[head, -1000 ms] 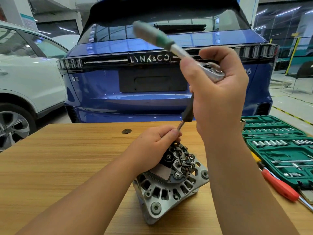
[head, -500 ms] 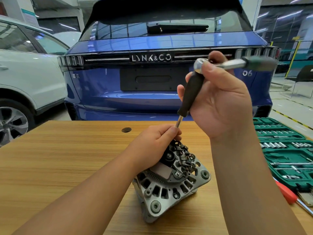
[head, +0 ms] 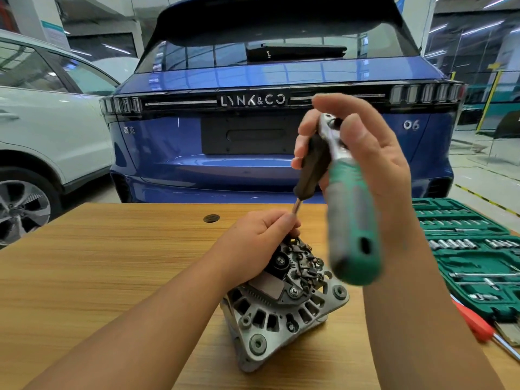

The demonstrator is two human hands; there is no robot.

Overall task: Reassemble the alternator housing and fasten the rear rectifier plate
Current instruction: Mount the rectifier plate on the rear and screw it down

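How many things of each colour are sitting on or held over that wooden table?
Grey alternator: 1
Green-handled ratchet: 1
Green socket case: 1
Red-handled screwdriver: 1
Total: 4

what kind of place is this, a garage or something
Most likely a car workshop or service bay: a blue car and a white car stand parked indoors, and an open green socket set lies on the wooden table beside an alternator.
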